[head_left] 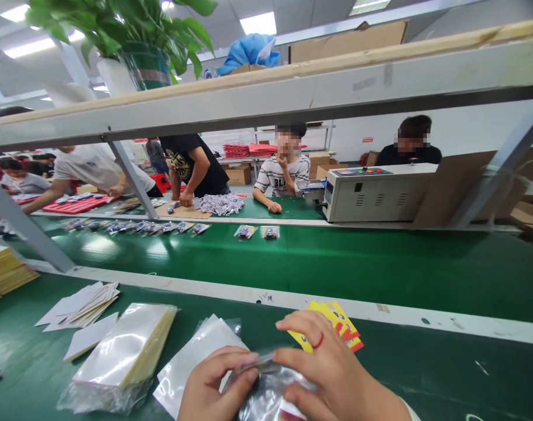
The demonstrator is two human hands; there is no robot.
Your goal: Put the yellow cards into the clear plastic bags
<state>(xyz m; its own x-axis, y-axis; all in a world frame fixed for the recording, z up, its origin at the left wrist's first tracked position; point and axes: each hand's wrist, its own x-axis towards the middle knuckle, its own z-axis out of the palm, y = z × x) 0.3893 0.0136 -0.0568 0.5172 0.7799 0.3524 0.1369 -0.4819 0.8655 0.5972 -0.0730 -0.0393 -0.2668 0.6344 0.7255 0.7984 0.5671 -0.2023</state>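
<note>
Nearest the camera, the left hand [216, 386] and the right hand [332, 374] are pinching the mouth of a clear bag [270, 394] between them, fingers closed narrowly on its top edge. The bag is lying on the green table [446, 374] just below the hands, with a coloured item showing inside at its lower end; how far in it is sitting cannot be told. The packing of this piece seems to be under way, not finished.

Yellow cards [336, 327] are lying just behind the right hand, partly hidden by it, so more pieces look to be waiting. To the left, a flat clear sleeve [191, 362] is lying beside the left hand, then a thick stack of bags [126, 351], then loose white cards [82, 304]; much stock is remaining.

Beyond the table edge, a row of small packed items [161, 228] is sitting along the conveyor belt [336, 263]. Further back, people are sitting and leaning at the far side, beside a grey machine [375, 196].
</note>
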